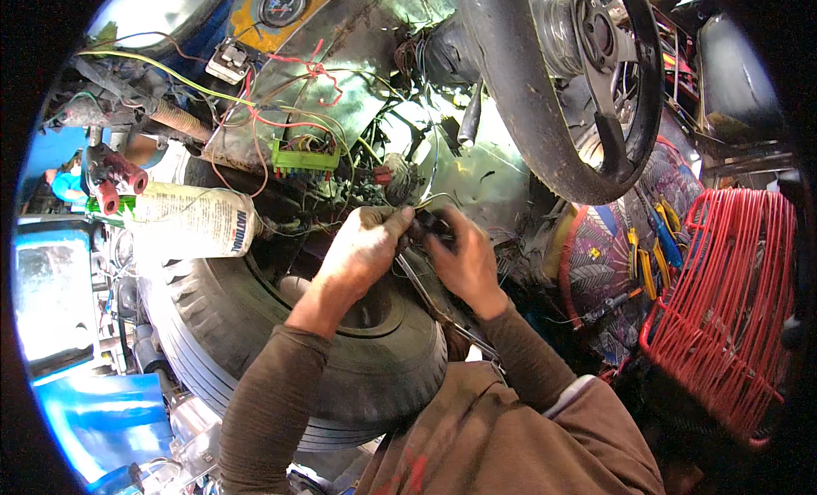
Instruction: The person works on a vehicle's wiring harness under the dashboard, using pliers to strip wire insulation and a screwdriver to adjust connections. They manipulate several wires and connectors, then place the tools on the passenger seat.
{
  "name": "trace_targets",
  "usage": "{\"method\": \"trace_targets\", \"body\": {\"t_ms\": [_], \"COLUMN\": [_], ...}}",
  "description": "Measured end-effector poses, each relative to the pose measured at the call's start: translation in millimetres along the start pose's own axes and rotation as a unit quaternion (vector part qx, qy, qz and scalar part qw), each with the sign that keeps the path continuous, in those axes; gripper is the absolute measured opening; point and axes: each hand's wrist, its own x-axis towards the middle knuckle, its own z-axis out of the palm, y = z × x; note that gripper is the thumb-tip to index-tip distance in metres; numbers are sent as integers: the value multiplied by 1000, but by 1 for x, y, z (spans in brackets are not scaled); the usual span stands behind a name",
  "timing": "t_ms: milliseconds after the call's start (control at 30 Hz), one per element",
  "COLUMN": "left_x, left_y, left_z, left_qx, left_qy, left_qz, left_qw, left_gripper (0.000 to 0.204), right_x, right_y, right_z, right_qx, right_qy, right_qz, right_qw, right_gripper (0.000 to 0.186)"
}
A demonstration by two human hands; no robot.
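Observation:
My left hand (362,244) is closed, thumb and forefinger pinched on a thin wire (436,197) in front of the loose wiring. Close beside it, the curled fingers of my right hand (466,261) are closed around something dark and small that I cannot make out. Just beyond my fingertips sits a round, dusty part (398,178) with wires around it. Farther left hangs a bright green fuse box (305,158) with wires running into it. Red wires (317,72) and a long yellow-green wire (162,68) trail across the metal panel.
A black steering wheel (519,95) looms at the upper right. Below my left arm lies a large tyre (230,325), with a white bottle (194,223) above it. Pliers (648,261) rest on patterned fabric (600,265), beside a red wire-frame seat (723,299). A round gauge (283,5) is at the top.

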Motion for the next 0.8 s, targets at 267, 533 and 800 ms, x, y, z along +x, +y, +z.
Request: {"method": "trace_targets", "body": {"t_ms": [267, 533, 800], "left_x": [-4, 2, 3], "left_y": [-22, -20, -7], "left_z": [31, 18, 9], "left_qx": [346, 312, -18], "left_qy": [76, 56, -17], "left_qz": [138, 105, -31], "left_qw": [925, 942, 999], "left_gripper": [28, 22, 38], "right_x": [21, 20, 4], "right_y": [-49, -11, 25], "right_z": [-44, -37, 5], "right_qx": [-55, 228, 13], "right_qy": [23, 26, 12], "right_qz": [-51, 23, -73], "right_qw": [997, 973, 997], "right_gripper": [27, 23, 48]}}
